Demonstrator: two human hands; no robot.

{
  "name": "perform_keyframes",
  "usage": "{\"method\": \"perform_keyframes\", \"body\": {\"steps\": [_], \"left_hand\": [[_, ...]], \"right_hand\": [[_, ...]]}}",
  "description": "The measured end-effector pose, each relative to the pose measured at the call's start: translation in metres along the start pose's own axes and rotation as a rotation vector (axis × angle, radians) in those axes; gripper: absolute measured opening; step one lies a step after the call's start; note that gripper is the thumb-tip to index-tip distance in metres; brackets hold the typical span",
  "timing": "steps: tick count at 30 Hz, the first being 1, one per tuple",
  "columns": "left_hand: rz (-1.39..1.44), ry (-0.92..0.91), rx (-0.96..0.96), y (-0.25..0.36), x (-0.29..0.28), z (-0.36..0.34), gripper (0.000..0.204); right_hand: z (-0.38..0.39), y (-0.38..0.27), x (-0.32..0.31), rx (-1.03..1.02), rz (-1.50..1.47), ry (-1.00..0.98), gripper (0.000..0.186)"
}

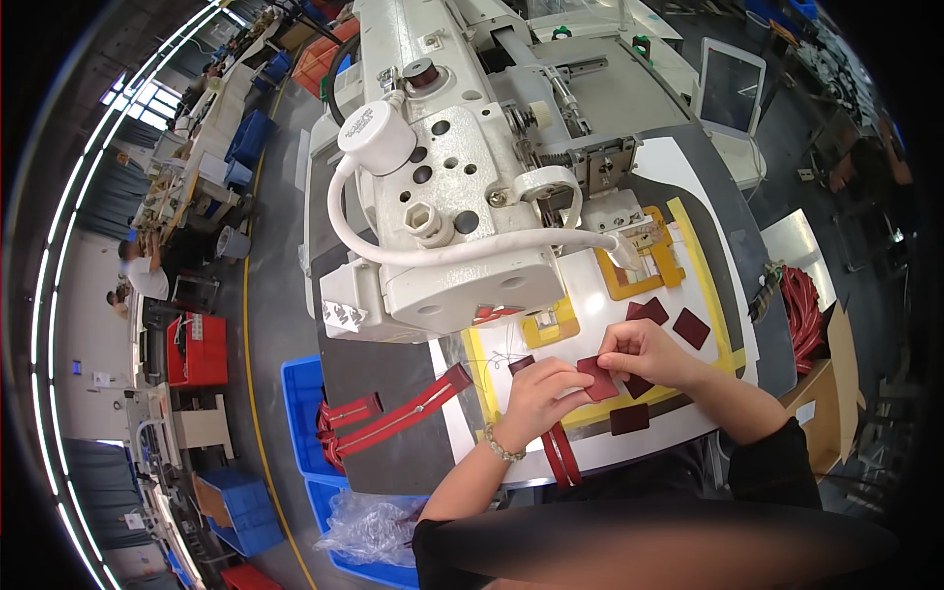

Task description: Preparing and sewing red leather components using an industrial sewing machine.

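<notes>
Between my hands, over the white work plate (590,334), is a small dark red square patch (599,382). My right hand (649,356) pinches its upper right edge. The closed fingers of my left hand (541,401) hold its left side. A red zipper strip (560,456) runs under my left hand and hangs over the table's near edge; whether that hand touches it I cannot tell. Around my right hand lie more patches, one to the right (691,328) and one nearer me (629,420). Loose threads (505,356) lie left of my hands.
A large white sewing machine (462,197) stands ahead, a yellow clamp frame (644,280) beside its head. Further red zippers (393,423) trail left into a blue bin (300,379). A cardboard box (836,388) and a red bundle (801,310) are at the right.
</notes>
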State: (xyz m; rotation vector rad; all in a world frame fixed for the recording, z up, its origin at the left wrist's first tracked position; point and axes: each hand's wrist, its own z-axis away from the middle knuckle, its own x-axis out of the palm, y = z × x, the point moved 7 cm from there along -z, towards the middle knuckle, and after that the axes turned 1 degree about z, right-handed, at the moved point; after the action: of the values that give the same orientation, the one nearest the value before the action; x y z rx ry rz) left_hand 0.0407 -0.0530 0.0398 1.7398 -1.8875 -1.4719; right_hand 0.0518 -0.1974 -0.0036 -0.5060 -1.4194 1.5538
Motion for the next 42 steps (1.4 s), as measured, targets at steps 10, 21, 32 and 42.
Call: {"method": "perform_keyframes", "body": {"steps": [10,21,32,42], "left_hand": [[0.306,0.198,-0.339,-0.026,-0.002,0.011,0.014],[0.44,0.275,-0.396,-0.033,0.002,0.017,0.013],[0.583,0.286,-0.485,-0.04,0.004,0.016,0.01],[0.669,0.345,-0.618,-0.052,0.007,0.019,0.01]], "right_hand": [[-0.001,-0.003,0.006,-0.159,0.072,0.124,0.01],[0.001,-0.002,0.009,-0.166,0.153,0.104,0.019],[-0.005,0.009,0.009,-0.175,-0.075,0.128,0.012],[-0.004,0.011,0.008,-0.146,-0.022,0.169,0.013]]}}
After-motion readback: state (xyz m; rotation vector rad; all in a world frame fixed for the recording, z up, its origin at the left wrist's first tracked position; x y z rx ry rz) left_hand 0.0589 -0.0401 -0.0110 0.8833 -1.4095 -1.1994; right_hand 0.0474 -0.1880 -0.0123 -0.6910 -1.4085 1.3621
